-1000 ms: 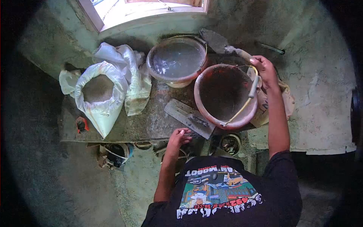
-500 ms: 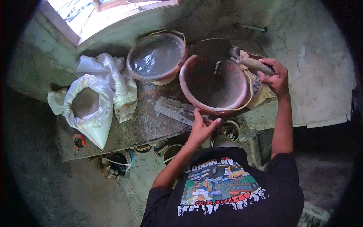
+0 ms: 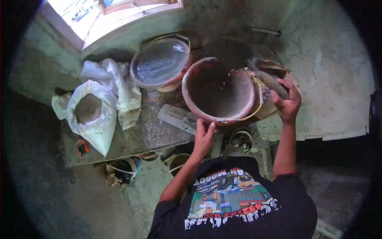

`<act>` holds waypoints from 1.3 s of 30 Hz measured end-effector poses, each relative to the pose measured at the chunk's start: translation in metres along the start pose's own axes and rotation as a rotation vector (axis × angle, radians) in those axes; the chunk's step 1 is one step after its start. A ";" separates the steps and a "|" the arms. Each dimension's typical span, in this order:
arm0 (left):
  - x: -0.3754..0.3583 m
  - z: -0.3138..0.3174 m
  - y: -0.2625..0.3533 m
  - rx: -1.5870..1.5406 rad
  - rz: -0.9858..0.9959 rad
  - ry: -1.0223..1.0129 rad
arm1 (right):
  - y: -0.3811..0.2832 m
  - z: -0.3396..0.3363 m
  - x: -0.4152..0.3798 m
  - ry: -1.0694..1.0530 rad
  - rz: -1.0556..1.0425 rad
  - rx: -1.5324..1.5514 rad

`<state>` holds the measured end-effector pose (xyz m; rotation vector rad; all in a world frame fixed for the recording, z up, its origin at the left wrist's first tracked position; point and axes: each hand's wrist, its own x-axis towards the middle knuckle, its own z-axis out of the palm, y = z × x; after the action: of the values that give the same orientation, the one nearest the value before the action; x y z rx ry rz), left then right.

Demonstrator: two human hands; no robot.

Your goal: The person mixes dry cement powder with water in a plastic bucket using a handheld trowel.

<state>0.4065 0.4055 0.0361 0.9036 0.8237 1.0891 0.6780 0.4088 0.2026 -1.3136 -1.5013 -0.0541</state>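
Observation:
My right hand (image 3: 289, 101) is wrapped round the thick handle of a trowel (image 3: 274, 84), whose dark, blurred blade reaches over the far rim of a reddish bucket (image 3: 250, 106). The bucket is tilted and its inside is dark, with a grey-coated wall. My left hand (image 3: 204, 137) grips the bucket's near rim, fingers and thumb at the edge. A yellowish wire handle hangs along the bucket's right side. Beside the bucket, to its left, a grey-smeared flat tool (image 3: 177, 118) lies on the board.
A second bucket (image 3: 133, 71) of water stands at the back. An open white sack (image 3: 107, 131) of grey powder and an orange-and-black object (image 3: 82, 147) are at the left. Small buckets (image 3: 251, 143) sit below the board's front edge (image 3: 119, 156). A paper bag (image 3: 267, 109) lies right of the reddish bucket.
The bucket has shifted slightly left and tilted, with my left hand now on its rim. My right hand and the trowel have moved slightly lower.

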 end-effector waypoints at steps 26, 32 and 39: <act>-0.022 0.098 -0.060 0.125 0.379 0.820 | 0.191 -0.140 0.031 -0.419 0.068 -0.420; -0.057 0.111 -0.121 0.396 -0.395 0.457 | 0.227 -0.098 0.040 -0.465 -0.173 -0.505; 0.009 0.179 -0.104 0.255 -0.429 0.126 | 0.236 -0.122 0.043 -0.685 -0.331 -0.514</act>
<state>0.6070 0.3578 0.0130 0.8221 1.2184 0.6788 0.9380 0.4525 0.1483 -1.5544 -2.3992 -0.2339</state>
